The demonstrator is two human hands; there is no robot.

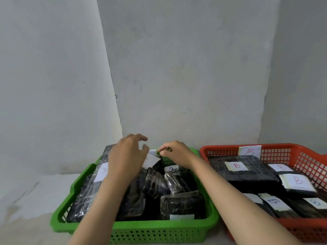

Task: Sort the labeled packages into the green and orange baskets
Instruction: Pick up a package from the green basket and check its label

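Currently both hands over green basket (159,228) far end: left hand (126,156) loose, fingers spread, holding nothing; right hand (174,153) pinching rim label (153,151). A-packages (99,184) inside; B-packages (242,169) in orange basket (300,228).

On the long black package (92,184) at the left of the green basket (159,230), a white label (102,172) reads "A" in red. A second label (171,169), on a package just under my right wrist, also seems to read "A", though blurred. The paper tag (249,150) on the orange basket's (221,151) back wall reads "B" in red. Inside it, the labels on the big flat package (236,166) and a smaller one (298,181) read "B"; two near ones (274,202) look like blue upside-down "B"s.
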